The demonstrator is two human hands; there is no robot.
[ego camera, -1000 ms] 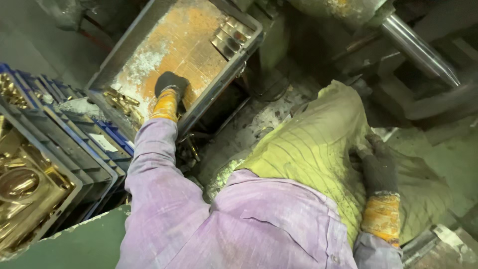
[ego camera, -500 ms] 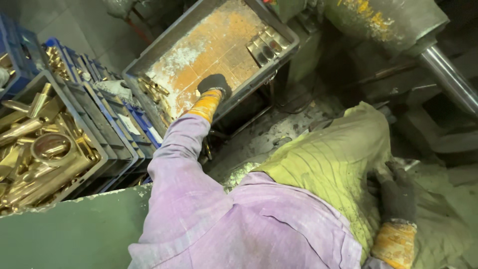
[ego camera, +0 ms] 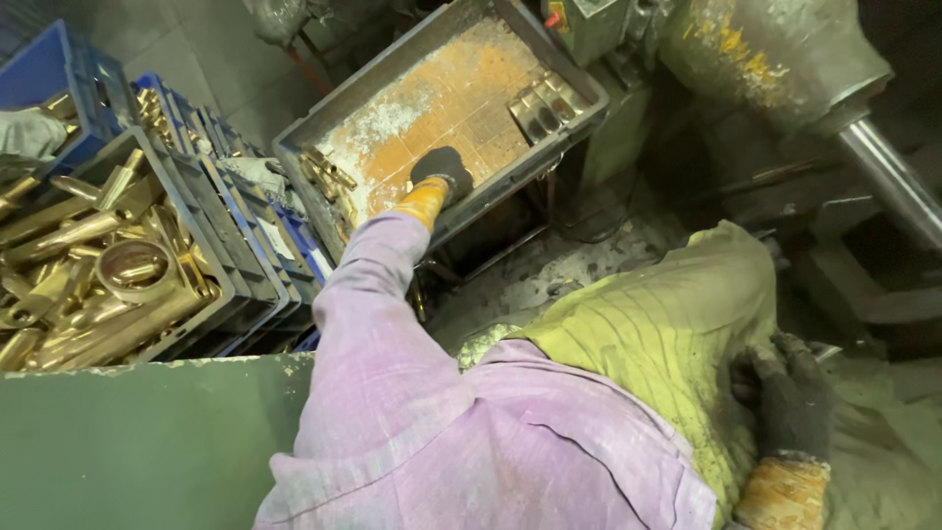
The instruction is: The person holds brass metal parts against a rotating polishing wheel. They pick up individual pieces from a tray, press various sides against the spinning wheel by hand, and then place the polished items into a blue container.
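Left hand [ego camera: 441, 173] still flat in rusty tray [ego camera: 442, 93], gripping nothing; view shifted right. Right hand [ego camera: 790, 397] clutching yellow cloth [ego camera: 667, 324]. Two gloves, one tray.

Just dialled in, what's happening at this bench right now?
A person in a lilac sleeve reaches the gloved left hand into a rusty grey tray, the hand low on its floor near a few brass parts at the tray's lower corner. Whether it grips anything cannot be told. The gloved right hand rests against a yellow-green cloth over the knee. Crates of brass fittings stand to the left.
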